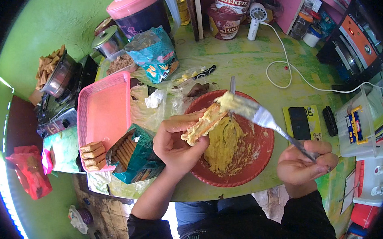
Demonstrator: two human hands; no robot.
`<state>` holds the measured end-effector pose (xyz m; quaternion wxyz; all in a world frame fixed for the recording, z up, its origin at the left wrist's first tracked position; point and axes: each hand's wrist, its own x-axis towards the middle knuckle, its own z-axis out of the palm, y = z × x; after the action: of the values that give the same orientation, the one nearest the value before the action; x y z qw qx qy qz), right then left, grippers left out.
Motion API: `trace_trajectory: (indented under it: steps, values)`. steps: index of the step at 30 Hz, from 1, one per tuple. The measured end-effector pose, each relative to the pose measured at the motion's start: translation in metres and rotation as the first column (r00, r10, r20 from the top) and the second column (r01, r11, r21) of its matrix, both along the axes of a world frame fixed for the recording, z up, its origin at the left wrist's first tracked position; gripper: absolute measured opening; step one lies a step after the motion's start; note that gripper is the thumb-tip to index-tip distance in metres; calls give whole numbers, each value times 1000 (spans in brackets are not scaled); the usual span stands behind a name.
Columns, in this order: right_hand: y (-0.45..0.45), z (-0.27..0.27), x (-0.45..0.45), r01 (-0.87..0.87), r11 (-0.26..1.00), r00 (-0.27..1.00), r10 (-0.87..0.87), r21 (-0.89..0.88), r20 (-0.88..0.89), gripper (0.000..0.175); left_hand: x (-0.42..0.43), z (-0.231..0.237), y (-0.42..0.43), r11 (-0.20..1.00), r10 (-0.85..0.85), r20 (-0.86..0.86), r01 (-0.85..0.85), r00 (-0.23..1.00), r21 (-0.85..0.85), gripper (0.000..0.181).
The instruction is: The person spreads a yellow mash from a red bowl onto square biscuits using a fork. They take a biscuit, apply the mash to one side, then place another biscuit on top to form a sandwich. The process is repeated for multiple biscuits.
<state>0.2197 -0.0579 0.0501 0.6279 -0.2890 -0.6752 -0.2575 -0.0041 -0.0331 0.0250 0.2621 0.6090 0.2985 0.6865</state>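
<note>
My left hand grips a stack of biscuits smeared with pale yellow cream, tilted above the bowl. In my right hand is a metal fork, its tines coated in cream and touching the far end of the biscuits. Beneath both lies a red plastic bowl with a mound of yellow cream in it. A second utensil leans against the bowl's far rim. Left of the bowl, an opened teal packet holds rows of biscuits. Coated biscuit stacks rest in the near corner of a pink tray.
Behind the tray stand a second teal bag, a tub of brown crumbs and a pink-lidded pitcher. A pot of brown pieces sits on a stove. A white handheld fan trails its cable; a phone lies right.
</note>
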Motion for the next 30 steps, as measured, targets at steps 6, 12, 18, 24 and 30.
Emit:
trace_trajectory:
  steps: [6, 12, 18, 24, 30]
  values:
    - [-8, 7, 2, -8, 1000, 938, 3, 13, 348, 29, 2, -4, 3, 996, -12, -27, 14, 1000, 90, 32]
    - [-8, 8, 0, -23, 999, 887, 2, 40, 462, 27, 0, -9, 1, 994, 8, -34, -5, 999, 113, 33]
    - [6, 6, 7, 70, 992, 961, -96, 109, 261, 25, 1, 4, 1, 995, 20, 24, -18, 1000, -98, 31]
    - [5, -6, -16, -522, 852, 832, 499, -41, -242, 20, 1, 5, 6, 743, -252, 670, 583, 698, -328, 30]
    - [-10, -3, -20, -764, 520, 572, 819, -383, -29, 12, -1, 8, 1, 500, -281, 814, 802, 508, -327, 49]
